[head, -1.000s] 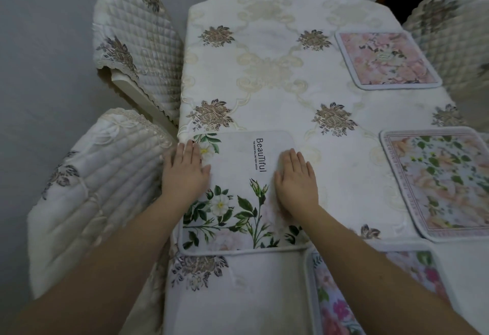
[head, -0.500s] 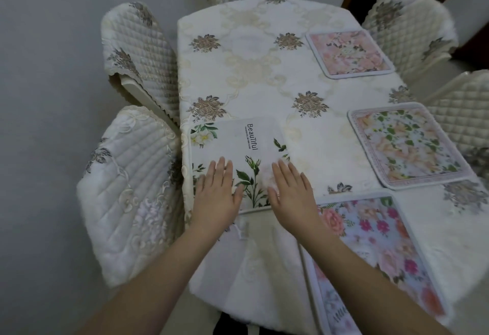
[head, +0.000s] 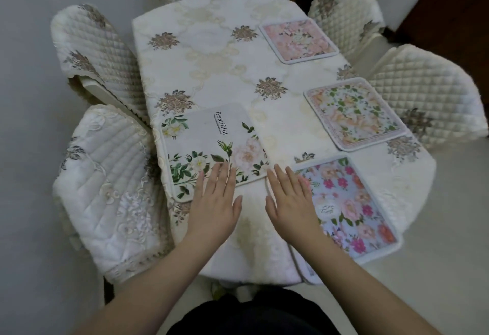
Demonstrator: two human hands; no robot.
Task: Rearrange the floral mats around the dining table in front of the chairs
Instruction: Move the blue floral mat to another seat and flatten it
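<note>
White mat point(head: 211, 146): flat at the desk point(head: 219, 70) left edge, before a chair point(head: 105, 191).
Handling: probably thin, light, floppy — best slid flat-palmed.
Left hand point(head: 214, 202): flat, fingertips on mat, gripping nothing.
Right hand point(head: 291, 199): flat, empty — beside it.

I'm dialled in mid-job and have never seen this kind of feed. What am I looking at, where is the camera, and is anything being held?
There is no machine here: a person works with bare hands, and the single picture comes from a wide-angle camera worn on their head, looking forward and down.

The left hand lies flat with its fingertips on the near edge of the white rectangular mat printed with green leaves and the word "Beautiful". The right hand is flat too, over the bare cloth beside the blue mat with bright pink flowers. Neither grips anything.

Both mats lie on a table under a cream embroidered tablecloth. Along its right side are a peach-and-green floral mat and a pale pink floral mat. Chairs with quilted cream covers stand around.
</note>
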